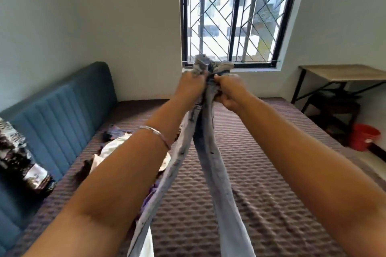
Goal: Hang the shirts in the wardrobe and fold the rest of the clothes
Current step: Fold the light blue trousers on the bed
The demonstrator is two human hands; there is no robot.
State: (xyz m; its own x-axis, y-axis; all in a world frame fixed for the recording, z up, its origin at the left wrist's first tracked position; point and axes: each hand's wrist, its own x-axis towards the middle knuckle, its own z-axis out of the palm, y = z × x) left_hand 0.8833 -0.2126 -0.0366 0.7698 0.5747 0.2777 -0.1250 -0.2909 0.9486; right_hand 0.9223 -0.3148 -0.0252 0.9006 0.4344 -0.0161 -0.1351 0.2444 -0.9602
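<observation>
Holding up a pair of pale, washed-out blue denim jeans (211, 152) above the brown quilted bed (261, 173), we are gripping the bunched waistband with both fists: left hand (191, 85) and right hand (229, 94) are curled tight round the cloth, close together. The two legs are hanging down toward us. Denim like this is probably weighty and a little stiff, so we are judging the waistband corners the best hold. More crumpled clothes (112, 148) are lying by the blue padded headboard (62, 110)
</observation>
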